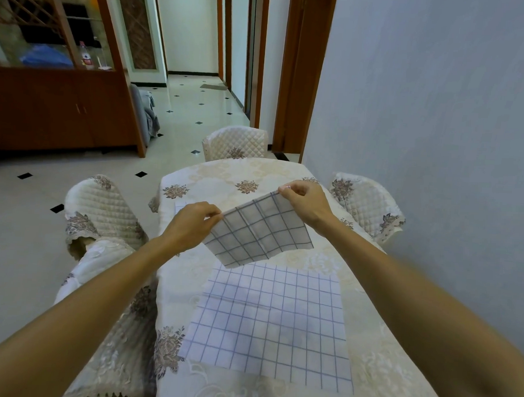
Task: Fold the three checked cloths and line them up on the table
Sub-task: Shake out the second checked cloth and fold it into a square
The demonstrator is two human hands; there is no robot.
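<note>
Grey-checked cloth [258,231] hangs mid-air, L hand [190,225] & R hand [305,203] each pinching a top corner, above blue-checked cloth [267,321] lying flat on floral-clothed table [226,172].

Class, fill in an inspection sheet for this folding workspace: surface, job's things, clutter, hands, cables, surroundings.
Surface: table under a cream floral cover.
Job's things: grey checked cloth held up over the table; white checked cloth spread flat nearest the person; a corner of a third cloth shows behind the left hand.
Clutter: nothing seen.
Hands: left hand and right hand each pinch a top corner of the grey checked cloth.
Cables: nothing seen.
Surroundings: quilted chairs on three sides of the table; wooden cabinet; tiled floor.
</note>
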